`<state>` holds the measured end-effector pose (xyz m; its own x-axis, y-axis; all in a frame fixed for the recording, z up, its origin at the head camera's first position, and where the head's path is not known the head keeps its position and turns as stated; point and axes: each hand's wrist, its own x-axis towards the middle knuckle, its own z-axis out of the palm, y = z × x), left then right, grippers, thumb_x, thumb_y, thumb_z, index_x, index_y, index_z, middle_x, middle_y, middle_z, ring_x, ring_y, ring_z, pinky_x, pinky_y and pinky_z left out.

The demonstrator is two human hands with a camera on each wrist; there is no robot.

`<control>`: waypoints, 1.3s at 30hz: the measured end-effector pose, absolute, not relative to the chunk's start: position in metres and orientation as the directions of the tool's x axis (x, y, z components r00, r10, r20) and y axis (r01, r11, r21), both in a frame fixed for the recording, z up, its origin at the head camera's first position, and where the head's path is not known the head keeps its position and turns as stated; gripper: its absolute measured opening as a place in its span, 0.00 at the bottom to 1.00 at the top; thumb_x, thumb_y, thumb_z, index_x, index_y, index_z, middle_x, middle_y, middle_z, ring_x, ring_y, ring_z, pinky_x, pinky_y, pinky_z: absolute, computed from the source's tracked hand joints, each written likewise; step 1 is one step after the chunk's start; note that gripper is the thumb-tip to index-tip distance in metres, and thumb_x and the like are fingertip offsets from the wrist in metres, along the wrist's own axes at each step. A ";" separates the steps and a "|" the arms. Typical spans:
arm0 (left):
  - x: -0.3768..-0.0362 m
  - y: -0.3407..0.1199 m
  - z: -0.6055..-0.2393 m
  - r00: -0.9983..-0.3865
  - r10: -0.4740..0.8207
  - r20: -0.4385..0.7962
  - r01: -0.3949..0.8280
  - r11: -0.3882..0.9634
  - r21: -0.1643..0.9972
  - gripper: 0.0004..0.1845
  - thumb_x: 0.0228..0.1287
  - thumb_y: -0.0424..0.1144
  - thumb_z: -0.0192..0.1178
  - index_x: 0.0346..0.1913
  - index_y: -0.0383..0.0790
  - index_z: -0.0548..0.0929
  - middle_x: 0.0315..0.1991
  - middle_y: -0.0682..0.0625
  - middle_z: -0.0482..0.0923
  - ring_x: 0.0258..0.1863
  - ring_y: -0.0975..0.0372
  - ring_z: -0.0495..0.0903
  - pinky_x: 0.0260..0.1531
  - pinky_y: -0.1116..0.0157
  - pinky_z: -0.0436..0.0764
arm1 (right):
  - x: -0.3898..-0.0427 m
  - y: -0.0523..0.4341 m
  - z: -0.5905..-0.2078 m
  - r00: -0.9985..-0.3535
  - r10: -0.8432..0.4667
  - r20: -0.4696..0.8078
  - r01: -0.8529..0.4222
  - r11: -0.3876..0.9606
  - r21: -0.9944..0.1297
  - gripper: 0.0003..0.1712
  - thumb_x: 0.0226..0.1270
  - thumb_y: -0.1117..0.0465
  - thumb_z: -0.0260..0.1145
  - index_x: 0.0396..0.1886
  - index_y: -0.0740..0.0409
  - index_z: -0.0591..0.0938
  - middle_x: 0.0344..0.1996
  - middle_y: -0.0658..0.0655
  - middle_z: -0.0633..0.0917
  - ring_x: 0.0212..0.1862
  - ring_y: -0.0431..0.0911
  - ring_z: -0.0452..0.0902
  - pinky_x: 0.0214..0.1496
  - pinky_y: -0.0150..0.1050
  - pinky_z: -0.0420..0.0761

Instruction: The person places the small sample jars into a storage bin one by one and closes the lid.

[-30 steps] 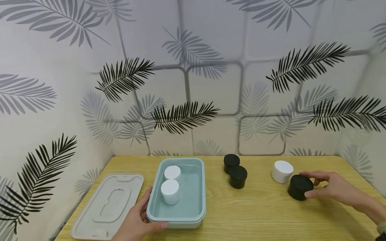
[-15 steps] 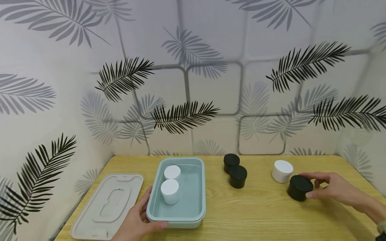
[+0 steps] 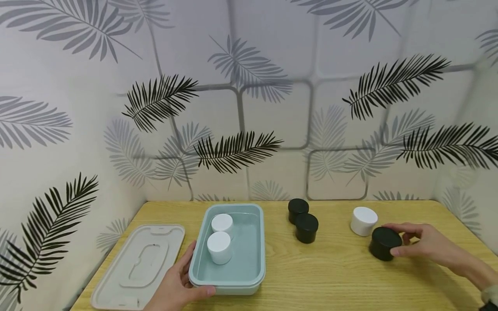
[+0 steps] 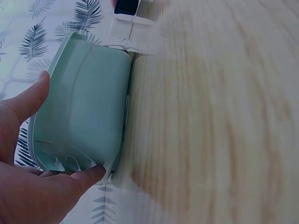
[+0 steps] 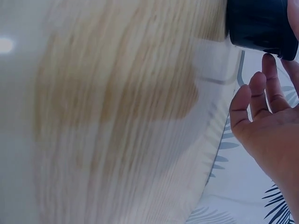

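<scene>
On worktop point(image 3: 334, 276), right hand point(image 3: 426, 244) curls round black jar point(image 3: 385, 243); left hand point(image 3: 177, 285) clasps tub point(image 3: 233, 283): grip jar squarely before any lift.

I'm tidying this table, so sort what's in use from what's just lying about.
In use:
right hand on black jar
left hand holding teal box
two white jars inside it

Lying about:
box lid
two black jars
white jar on the table
</scene>
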<state>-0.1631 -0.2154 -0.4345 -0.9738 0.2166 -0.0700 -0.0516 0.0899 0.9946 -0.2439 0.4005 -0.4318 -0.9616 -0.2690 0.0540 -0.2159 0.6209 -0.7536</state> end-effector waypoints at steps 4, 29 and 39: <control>-0.164 -0.214 -0.434 -0.974 0.216 -0.071 -0.053 0.084 0.995 0.62 0.63 0.37 0.77 0.86 0.36 0.40 0.81 0.30 0.53 0.70 0.42 0.73 0.57 0.64 0.81 | -0.240 0.397 -0.429 -0.966 -0.251 0.070 -0.211 0.595 -0.776 0.35 0.67 0.61 0.78 0.71 0.65 0.79 0.37 0.54 0.79 0.37 0.43 0.71 0.32 0.38 0.69; -0.165 -0.212 -0.433 -0.978 0.201 -0.051 -0.034 0.087 0.996 0.62 0.60 0.34 0.79 0.86 0.36 0.43 0.81 0.33 0.54 0.73 0.42 0.68 0.59 0.63 0.80 | -0.230 0.266 -0.363 -0.945 -0.322 0.054 -0.198 0.437 -0.877 0.38 0.59 0.58 0.84 0.69 0.60 0.82 0.44 0.58 0.76 0.36 0.44 0.64 0.35 0.38 0.68; -0.162 -0.212 -0.433 -0.982 0.172 -0.075 -0.055 0.116 0.992 0.63 0.59 0.35 0.80 0.86 0.37 0.44 0.81 0.32 0.55 0.71 0.43 0.71 0.60 0.61 0.80 | -0.236 0.189 -0.355 -0.899 -0.431 0.077 -0.238 0.333 -0.913 0.37 0.56 0.59 0.85 0.66 0.59 0.85 0.38 0.58 0.80 0.35 0.47 0.73 0.36 0.35 0.76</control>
